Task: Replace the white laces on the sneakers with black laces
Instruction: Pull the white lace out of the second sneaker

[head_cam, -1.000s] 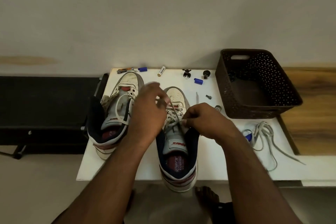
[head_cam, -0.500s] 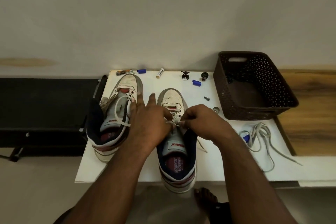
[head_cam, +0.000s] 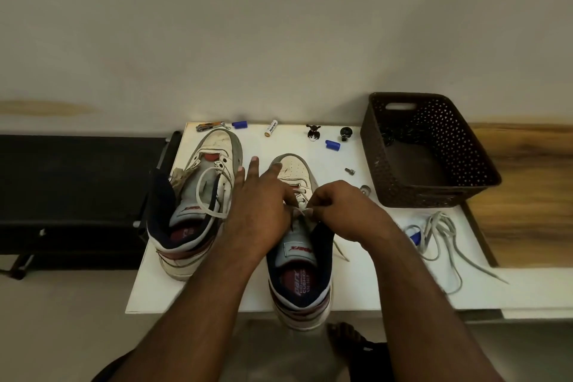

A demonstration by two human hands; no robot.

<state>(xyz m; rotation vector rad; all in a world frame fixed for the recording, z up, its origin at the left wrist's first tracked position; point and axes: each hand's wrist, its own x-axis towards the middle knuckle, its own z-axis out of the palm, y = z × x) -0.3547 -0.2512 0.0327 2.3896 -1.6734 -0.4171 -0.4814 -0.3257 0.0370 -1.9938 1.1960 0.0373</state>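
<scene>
Table (head_cam: 192, 295): a white top set against a pale wall, carrying both sneakers, the basket and the small clutter.
Basket (head_cam: 400, 195): dark perforated plastic, at the far right of the table; something dark and tangled lies in its far corner, possibly the black laces, though the view is too dim to be sure.
Left sneaker (head_cam: 214, 146): white and grey, toe toward the wall, heel near the front edge; one loose loop of white lace lies across its tongue.
Right sneaker (head_cam: 297, 276): beside the other, heel hanging slightly over the table's front edge, tongue and insole showing.
Left hand (head_cam: 260, 205): over the lacing of the right sneaker, outer fingers stretched straight toward the toe, thumb and forefinger closed on the lace.
Right hand (head_cam: 344, 211): fingers curled, pinching the same lace from the other side.
White lace (head_cam: 302, 214): caught between the two hands above the eyelets, one end trailing down the shoe's right side onto the table.
Removed lace (head_cam: 440, 236): a loose pale tangle right of the hands, in front of the basket.
Small items: a battery (head_cam: 270, 128), blue caps (head_cam: 332, 145) and a screw (head_cam: 349, 171) along the far edge.
</scene>
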